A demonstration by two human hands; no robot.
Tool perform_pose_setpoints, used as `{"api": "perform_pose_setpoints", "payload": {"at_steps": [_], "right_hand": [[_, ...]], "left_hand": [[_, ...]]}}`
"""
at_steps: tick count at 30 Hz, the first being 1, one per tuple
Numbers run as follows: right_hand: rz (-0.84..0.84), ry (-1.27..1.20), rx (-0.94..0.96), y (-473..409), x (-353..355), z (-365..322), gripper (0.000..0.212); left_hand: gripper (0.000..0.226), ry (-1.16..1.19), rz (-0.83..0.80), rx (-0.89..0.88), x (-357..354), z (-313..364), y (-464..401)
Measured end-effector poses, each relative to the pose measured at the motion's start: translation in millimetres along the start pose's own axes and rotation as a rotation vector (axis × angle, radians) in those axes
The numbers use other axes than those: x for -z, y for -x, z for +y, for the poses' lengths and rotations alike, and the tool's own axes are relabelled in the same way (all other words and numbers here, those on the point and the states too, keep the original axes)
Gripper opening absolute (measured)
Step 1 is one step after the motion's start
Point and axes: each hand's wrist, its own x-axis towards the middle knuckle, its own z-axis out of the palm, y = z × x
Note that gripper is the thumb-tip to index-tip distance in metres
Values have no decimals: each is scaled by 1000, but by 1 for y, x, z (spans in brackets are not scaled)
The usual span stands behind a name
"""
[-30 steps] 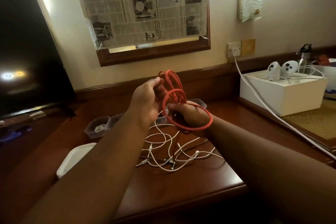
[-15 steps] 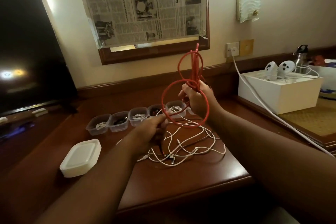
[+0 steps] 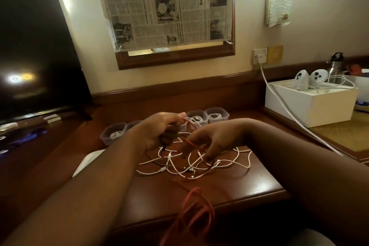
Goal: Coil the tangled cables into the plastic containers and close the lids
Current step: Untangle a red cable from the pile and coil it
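Note:
My left hand (image 3: 159,132) grips a red cable (image 3: 196,205) near its plug end, which hangs just below the fist. The cable runs from that fist to my right hand (image 3: 213,142), whose curled fingers pinch it low over the desk. Its remaining loops, blurred, hang over the desk's front edge. A tangle of white cables (image 3: 191,168) lies on the desk under both hands. Behind them stands a row of clear plastic containers (image 3: 112,133) without lids, with coiled white cables inside; my hands hide the middle ones. A white lid stack (image 3: 85,164) shows beside my left forearm.
A dark TV screen (image 3: 36,56) fills the left. A white box (image 3: 311,106) with two controllers stands on the right. A white power lead (image 3: 283,106) runs from the wall socket across the desk's right side. A metal bottle (image 3: 335,68) stands behind the box.
The red coil that my right hand held up has come down and loosened; its loops now hang off the desk's front edge. Both hands are low over the white tangle.

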Motion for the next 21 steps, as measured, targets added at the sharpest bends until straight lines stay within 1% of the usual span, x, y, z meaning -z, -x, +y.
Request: {"api": "perform_pose_setpoints", "payload": {"at_steps": [2,4,5,7,8,9,10,12,15,16,18,19,21], "right_hand": [[-8,-73,10,2,3,-2,54],[32,-222,51,2,7,0,46],[103,-272,69,1,9,0,37],[348,-299,68,0,11,1,18],[463,-298,63,-1,11,0,17],[540,-307,57,-2,11,-1,18],[580,-342,45,-3,10,-3,20],[577,-457,1,-6,8,-6,25],[556,-543,-89,-11,3,-7,46],[543,-533,-111,-13,1,-8,44],[529,-534,-140,-14,-5,-10,25],[523,-581,-151,-14,-8,-12,21],[440,-759,-121,-15,-11,-15,28]], "left_hand": [[40,9,-44,-7,-4,8,3],[40,66,-45,6,-9,14,4],[39,107,-33,12,-12,16,4],[37,189,17,8,-18,22,6],[35,227,51,0,-20,23,7],[33,270,98,-8,-23,24,6],[32,313,148,-17,-27,25,6],[28,389,244,-43,-38,26,7],[21,479,345,-114,-49,26,5],[19,468,347,-118,-51,26,4],[20,356,352,-95,-54,25,2],[20,292,369,-93,-55,26,1],[19,236,402,-104,-57,26,0]]}}
